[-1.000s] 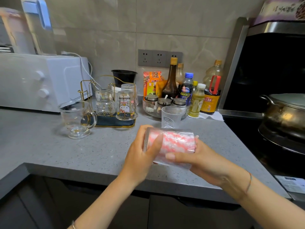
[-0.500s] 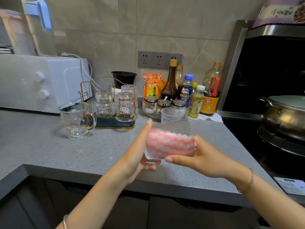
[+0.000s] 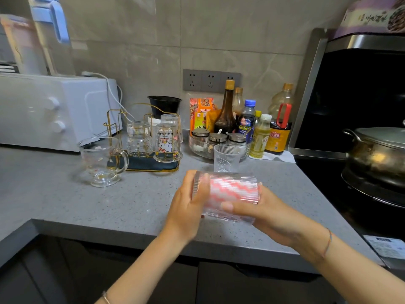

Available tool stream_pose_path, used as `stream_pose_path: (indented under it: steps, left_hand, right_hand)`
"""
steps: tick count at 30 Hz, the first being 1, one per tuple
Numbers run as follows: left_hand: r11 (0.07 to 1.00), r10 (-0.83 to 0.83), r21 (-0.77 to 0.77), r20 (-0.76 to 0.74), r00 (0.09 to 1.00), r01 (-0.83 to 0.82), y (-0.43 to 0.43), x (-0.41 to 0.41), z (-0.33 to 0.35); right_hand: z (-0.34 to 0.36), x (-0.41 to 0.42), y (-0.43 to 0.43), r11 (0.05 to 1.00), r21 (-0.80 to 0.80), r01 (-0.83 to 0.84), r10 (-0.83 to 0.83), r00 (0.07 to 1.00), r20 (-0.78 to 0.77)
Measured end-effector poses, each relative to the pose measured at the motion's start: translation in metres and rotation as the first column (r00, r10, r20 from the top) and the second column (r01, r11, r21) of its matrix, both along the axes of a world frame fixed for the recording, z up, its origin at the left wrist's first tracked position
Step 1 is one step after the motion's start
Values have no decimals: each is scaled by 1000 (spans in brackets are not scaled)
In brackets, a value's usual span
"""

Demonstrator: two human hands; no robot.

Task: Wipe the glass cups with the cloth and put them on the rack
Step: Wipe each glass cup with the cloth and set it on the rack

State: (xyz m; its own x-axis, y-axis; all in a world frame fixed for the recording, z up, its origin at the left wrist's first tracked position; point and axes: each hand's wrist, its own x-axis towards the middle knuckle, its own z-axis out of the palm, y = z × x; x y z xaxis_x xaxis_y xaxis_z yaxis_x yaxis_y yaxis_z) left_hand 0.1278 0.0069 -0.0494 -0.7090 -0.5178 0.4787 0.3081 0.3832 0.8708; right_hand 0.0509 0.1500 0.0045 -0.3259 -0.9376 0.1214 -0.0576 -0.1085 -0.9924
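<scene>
Over the near edge of the counter [image 3: 109, 205], at six o'clock, clasped with curled fingers [image 3: 205, 187] of left hand [image 3: 186, 209] and right hand [image 3: 265, 213] the ribbed glass cup [image 3: 228, 217], sideways, cloth [image 3: 232, 189] stuffed inside; judged it light, rigid, slippery, breakable, best gripped round its wall, with the rack [image 3: 142, 166] at ten o'clock.

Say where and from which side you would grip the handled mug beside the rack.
Probably by its handle, coming from the right: the mug stands upright on the counter, mouth up, with the handle loop jutting right toward the rack.
</scene>
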Motion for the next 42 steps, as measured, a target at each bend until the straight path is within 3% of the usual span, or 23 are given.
stream_pose_path:
  steps: [3,6,8,12,16,20,23,28,31,37,40,42]
  left_hand:
    - [987,-1,-162,1,1000,1,0,3,1]
    - [993,-52,-103,65,997,58,0,4,-1]
    - [997,-75,-18,141,987,78,4,4,3]
    - [917,-253,378,298,920,129,4,5,15]
    - [858,-300,505,348,888,92,7,7,23]
    - [924,-93,382,271,958,-19,6,0,16]
    - [984,4,176,100,995,-22,2,-3,7]
    - [988,-41,-150,14,999,43,-5,4,9]
    - [975,-91,-200,27,995,95,-7,7,8]
    - [981,-168,127,185,968,146,-2,4,11]
    - [913,-259,384,293,920,135,-2,3,17]
    - [895,-249,433,285,926,107,2,3,22]
  right_hand:
    - [-3,-4,1,999,-16,41,-39,992,121]
    - [-2,-7,0,998,-10,70,-69,997,40]
    - [0,-8,1,996,-1,86,-86,995,-56]
    - [5,-8,3,995,53,80,-59,944,-325]
    - [3,-7,2,995,81,54,-21,934,-356]
    - [3,-4,2,995,95,-40,61,972,-225]
    - [4,-5,2,996,54,-77,81,994,-74]
    - [5,-9,4,998,10,-67,65,986,151]
    - [5,-11,4,998,38,-45,40,991,127]
    - [15,-12,5,994,101,-32,44,992,-114]
    - [18,-9,4,988,152,-1,46,955,-294]
    - [18,-7,4,989,150,18,32,944,-327]
